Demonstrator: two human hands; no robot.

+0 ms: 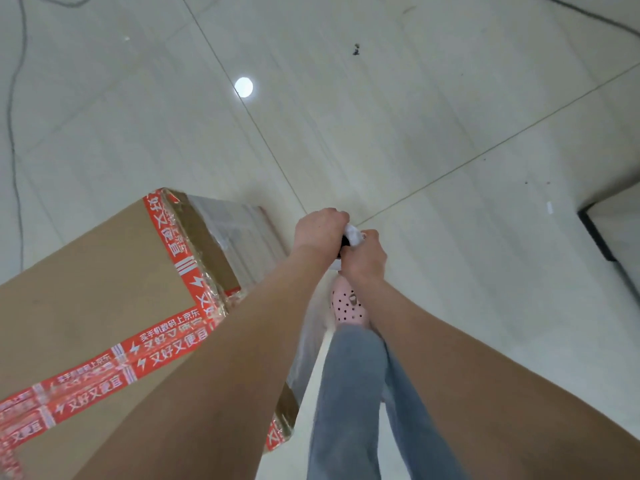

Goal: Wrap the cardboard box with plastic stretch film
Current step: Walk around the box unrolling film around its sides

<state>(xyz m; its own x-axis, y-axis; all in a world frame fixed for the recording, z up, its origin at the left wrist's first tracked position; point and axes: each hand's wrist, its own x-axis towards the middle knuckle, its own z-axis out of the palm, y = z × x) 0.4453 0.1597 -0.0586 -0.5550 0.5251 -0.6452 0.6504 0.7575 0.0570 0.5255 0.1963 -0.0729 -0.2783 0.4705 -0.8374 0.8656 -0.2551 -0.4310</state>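
A tall cardboard box (86, 299) with red printed tape along its edges stands on the floor at the left. Clear stretch film (239, 237) covers its far side, and a sheet of film (310, 344) runs down its near right side. Both arms reach forward past the box's right corner. My left hand (317, 228) and my right hand (365, 258) are closed together on a bunched white end of stretch film (353, 233), with a dark part of the roll barely showing between them. Most of the roll is hidden by the hands.
Pale tiled floor (450, 133) spreads around the box. My leg in blue jeans (349, 393) and a pink perforated shoe (348, 304) sit just right of the box. A thin cable (14, 133) runs along the left. A dark-edged opening or step (599, 233) lies at the right.
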